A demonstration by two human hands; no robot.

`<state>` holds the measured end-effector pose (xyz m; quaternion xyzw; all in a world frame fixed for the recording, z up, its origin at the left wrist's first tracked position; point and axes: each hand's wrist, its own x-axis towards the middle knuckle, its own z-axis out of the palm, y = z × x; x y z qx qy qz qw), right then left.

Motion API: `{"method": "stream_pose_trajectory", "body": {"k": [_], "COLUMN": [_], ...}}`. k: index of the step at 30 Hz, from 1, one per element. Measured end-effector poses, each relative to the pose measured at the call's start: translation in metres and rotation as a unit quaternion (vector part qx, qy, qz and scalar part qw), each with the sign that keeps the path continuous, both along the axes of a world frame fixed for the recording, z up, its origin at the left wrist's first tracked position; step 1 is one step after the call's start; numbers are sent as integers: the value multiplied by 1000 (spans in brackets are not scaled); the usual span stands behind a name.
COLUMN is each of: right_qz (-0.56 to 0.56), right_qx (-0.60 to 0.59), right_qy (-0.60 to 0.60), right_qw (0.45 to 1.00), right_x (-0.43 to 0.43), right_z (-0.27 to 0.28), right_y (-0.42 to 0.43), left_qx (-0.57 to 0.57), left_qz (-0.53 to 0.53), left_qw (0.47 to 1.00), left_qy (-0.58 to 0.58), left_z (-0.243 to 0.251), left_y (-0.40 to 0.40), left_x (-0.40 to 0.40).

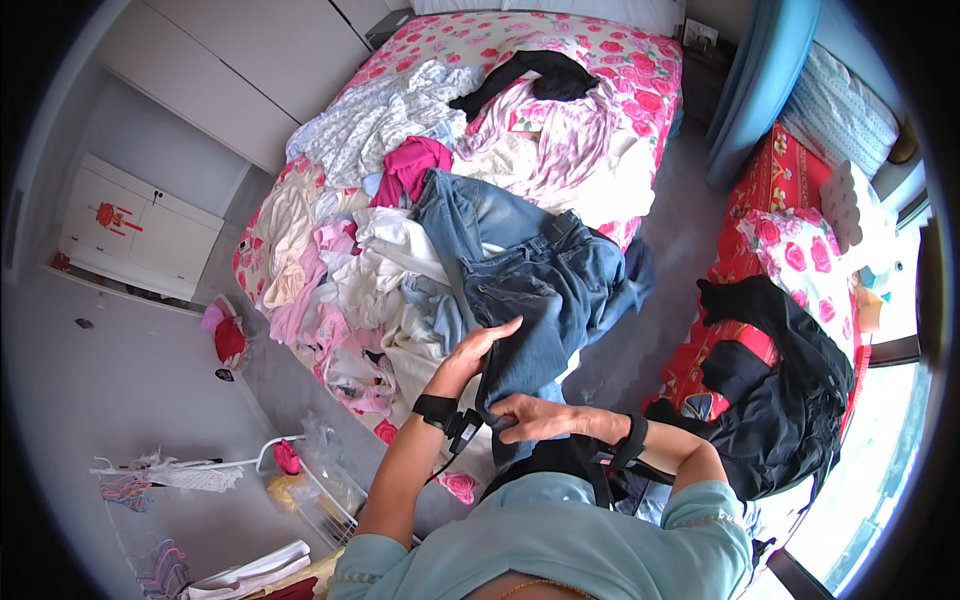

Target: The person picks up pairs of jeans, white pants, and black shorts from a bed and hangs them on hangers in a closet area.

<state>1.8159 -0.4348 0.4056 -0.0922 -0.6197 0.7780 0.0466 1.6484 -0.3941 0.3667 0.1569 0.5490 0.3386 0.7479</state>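
A pair of blue denim jeans (pixel 525 304) stretches from the pile on the bed towards my body, its waistband on the far side. My left hand (pixel 480 349) is at the left edge of a leg, thumb laid over the denim and fingers hidden beneath. Closer to me, my right hand (pixel 536 418) pinches the lower end of the leg in curled fingers. Another faded blue denim garment (pixel 469 210) lies just beyond the jeans. White clothing (pixel 397 247) is heaped to the left of them, beside a magenta garment (pixel 415 166).
The rose-print bed (pixel 630 67) carries several heaped clothes, including a black garment (pixel 555 75). At right, black clothing (pixel 787 397) lies on a red-covered surface (pixel 784 176) by the window. A blue curtain (pixel 757 82) hangs beyond. A white rack (pixel 322 487) stands at lower left.
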Motion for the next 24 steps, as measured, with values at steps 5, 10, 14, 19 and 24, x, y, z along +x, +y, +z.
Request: {"method": "stream_pose_trajectory", "body": {"k": [5,10,14,19,24], "right_qz": [47,34,-173,-23,193], "right_qx": [66,-21,-2,-10,-113], "right_qy": [1,52,-139,-171,-152], "right_qw": [997,998,975,985,963], "right_x": [10,45,43,-26,-95], "right_z": [-21,-6,9,9,18], "right_y": [-24,23,62,42,-17], "left_qx": [102,255,180,226,299], "left_qz": [45,2,-12,-67,-88], "left_qw": [967,897,898,838,822], "left_qy": [230,362,401,493,477], "left_z": [-16,25,120,195,216], "left_y": [-39,-116,-166,-218,-302], "left_x": [-27,-52,-37,-15,-30]}}
